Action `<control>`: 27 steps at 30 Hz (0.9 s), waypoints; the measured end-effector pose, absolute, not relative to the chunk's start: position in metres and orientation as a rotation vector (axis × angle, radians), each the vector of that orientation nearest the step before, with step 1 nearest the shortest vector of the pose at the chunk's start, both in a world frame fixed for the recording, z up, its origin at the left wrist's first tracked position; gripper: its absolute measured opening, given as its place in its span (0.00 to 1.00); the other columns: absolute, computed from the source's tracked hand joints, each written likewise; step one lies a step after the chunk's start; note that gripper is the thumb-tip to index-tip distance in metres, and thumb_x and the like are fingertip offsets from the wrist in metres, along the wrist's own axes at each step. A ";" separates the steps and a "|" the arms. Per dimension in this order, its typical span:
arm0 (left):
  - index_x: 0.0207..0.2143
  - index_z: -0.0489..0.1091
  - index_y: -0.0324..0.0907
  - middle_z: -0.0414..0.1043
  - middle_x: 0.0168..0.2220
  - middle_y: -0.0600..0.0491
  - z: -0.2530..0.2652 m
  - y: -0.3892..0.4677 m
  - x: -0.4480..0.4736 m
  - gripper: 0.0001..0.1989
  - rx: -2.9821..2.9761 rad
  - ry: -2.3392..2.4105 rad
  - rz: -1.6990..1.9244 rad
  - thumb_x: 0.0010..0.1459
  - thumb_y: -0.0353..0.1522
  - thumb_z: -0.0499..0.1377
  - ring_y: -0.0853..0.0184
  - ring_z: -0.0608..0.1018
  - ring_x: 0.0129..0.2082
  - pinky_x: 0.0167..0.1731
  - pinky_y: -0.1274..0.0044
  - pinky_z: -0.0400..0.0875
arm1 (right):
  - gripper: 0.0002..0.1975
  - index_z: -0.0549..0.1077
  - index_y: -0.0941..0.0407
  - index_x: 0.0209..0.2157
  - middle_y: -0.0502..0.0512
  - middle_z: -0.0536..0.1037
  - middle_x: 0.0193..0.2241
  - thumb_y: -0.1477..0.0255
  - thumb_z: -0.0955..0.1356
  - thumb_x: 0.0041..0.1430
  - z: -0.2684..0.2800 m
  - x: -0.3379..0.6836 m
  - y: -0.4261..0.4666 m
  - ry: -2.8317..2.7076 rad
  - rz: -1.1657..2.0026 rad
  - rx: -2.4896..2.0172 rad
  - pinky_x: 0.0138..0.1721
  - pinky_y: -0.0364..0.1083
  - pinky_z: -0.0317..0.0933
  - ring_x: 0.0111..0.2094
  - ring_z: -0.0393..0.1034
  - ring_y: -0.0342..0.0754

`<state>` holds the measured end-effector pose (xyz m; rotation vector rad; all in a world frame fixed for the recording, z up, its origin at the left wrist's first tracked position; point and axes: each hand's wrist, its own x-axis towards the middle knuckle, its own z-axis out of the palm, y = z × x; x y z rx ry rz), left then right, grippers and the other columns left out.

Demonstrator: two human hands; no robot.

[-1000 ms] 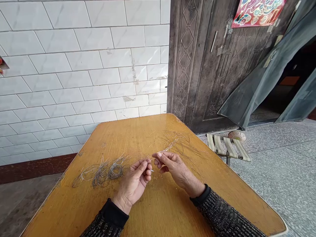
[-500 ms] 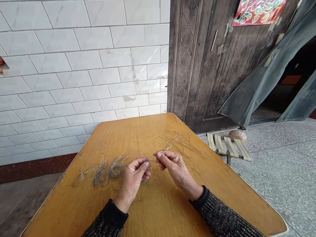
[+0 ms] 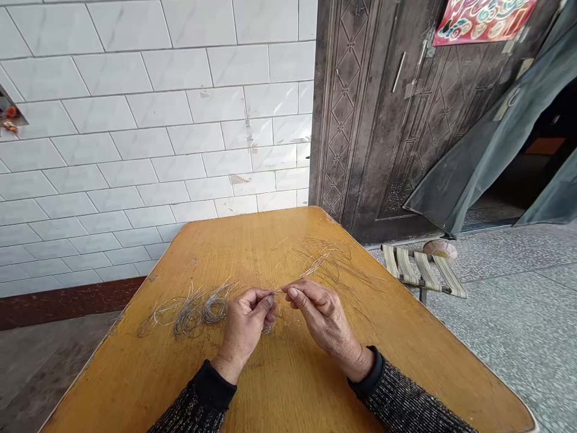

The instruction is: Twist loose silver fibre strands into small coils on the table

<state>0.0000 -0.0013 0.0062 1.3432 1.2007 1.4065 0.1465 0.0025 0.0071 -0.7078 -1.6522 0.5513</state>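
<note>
Over the middle of the wooden table (image 3: 288,373), my left hand (image 3: 246,322) pinches thin wire between thumb and forefinger. Close beside it, my right hand (image 3: 327,319) is closed in a pinch on the wire (image 3: 278,292) that spans the small gap between both hands. A bit of a wire coil shows below my left fingers, mostly hidden. Left of my left hand lie several coiled wire bundles (image 3: 214,308) of grey and silvery wire. Beyond my right hand, loose straight wires (image 3: 320,260) are scattered across the table.
White tiled wall (image 3: 148,120) stands behind the table's far left side. A dark carved door (image 3: 387,132) and a hanging grey-green curtain (image 3: 478,150) are at the right. A folding stool with striped straps (image 3: 424,269) stands near the table's right edge.
My right hand has closed the gap a little toward my left and turned slightly. The whole view has shifted a little, so the scene sits further right.
</note>
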 end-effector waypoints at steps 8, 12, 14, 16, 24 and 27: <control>0.24 0.72 0.38 0.70 0.19 0.54 0.002 0.005 -0.005 0.06 1.335 1.249 1.415 0.47 0.33 0.61 0.71 0.70 0.17 0.17 0.80 0.66 | 0.14 0.75 0.56 0.32 0.52 0.73 0.24 0.66 0.61 0.60 0.006 0.144 0.005 -1.659 0.752 -0.729 0.28 0.42 0.61 0.25 0.66 0.42; 0.24 0.71 0.39 0.70 0.19 0.54 0.000 0.006 -0.005 0.06 1.337 1.284 1.425 0.47 0.33 0.61 0.70 0.71 0.18 0.18 0.80 0.67 | 0.17 0.72 0.57 0.40 0.52 0.72 0.26 0.61 0.66 0.52 0.002 0.139 0.012 -1.404 1.093 -0.799 0.22 0.40 0.59 0.23 0.63 0.41; 0.25 0.71 0.39 0.70 0.19 0.55 0.001 0.005 -0.004 0.07 1.345 1.284 1.417 0.48 0.34 0.61 0.70 0.71 0.18 0.18 0.79 0.67 | 0.20 0.71 0.58 0.41 0.52 0.72 0.26 0.60 0.69 0.48 0.000 0.136 0.014 -1.372 1.211 -0.801 0.21 0.40 0.58 0.23 0.63 0.41; 0.26 0.72 0.39 0.70 0.19 0.55 0.002 0.002 -0.002 0.08 1.362 1.271 1.394 0.48 0.36 0.61 0.70 0.72 0.19 0.19 0.79 0.67 | 0.20 0.72 0.58 0.38 0.52 0.72 0.27 0.60 0.70 0.45 -0.002 0.135 0.016 -1.372 1.280 -0.820 0.22 0.39 0.58 0.24 0.63 0.40; 0.30 0.73 0.37 0.71 0.27 0.51 0.008 -0.004 -0.002 0.12 1.089 0.981 1.199 0.49 0.38 0.61 0.72 0.72 0.23 0.18 0.83 0.62 | 0.14 0.74 0.58 0.26 0.49 0.70 0.19 0.60 0.69 0.46 0.000 0.142 0.020 -1.307 1.267 -0.846 0.20 0.40 0.54 0.18 0.57 0.37; 0.28 0.73 0.36 0.70 0.26 0.52 0.006 -0.001 -0.006 0.11 0.900 0.802 1.095 0.47 0.36 0.64 0.77 0.69 0.20 0.15 0.86 0.57 | 0.14 0.73 0.58 0.23 0.47 0.69 0.17 0.61 0.69 0.47 0.005 0.144 0.017 -1.343 1.332 -0.788 0.21 0.40 0.52 0.18 0.56 0.37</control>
